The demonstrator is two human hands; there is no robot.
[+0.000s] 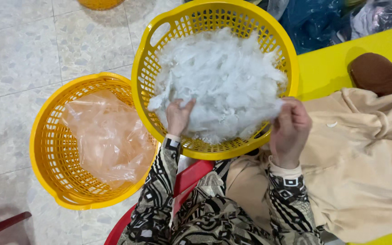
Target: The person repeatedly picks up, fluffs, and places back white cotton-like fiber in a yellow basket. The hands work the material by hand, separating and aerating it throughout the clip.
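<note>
— Item one, the hands?

— Left hand point(178, 116): sunk among the white feathers point(218, 79), fingers curled into the heap near its 7 o'clock edge, gripping a tuft. Right hand point(290, 131): at the heap's 4 o'clock edge, over the basket rim, fingers pinched narrow on a wisp of the same white fluff. Both sleeves carry a black-and-cream geometric pattern.

— Item two, where do the feathers sit?

— In the upper yellow basket point(281, 41), a round plastic one with slotted walls and cut handles. The heap fills most of it, piled above the rim at the middle. The basket rests tilted against the person's lap, its 6 o'clock rim just over a red stool point(190, 177).

— Item three, anything beside it?

— A second yellow basket point(46, 149), same make, at 8 o'clock from the first, standing on the speckled tile floor point(19, 50). Its rim tucks under the first basket's edge. Inside lies a crumpled clear plastic bag point(107, 136), pinkish in the light.

— Item four, right side?

— A beige fabric case point(364, 168), soft and slack, spread at 4 o'clock across the lap and a yellow surface point(327, 63). One loose feather point(331, 124) lies on it. A brown cloth point(379, 72) sits at 2 o'clock. Blue plastic bags point(314, 20) at 1 o'clock, contents unclear.
</note>
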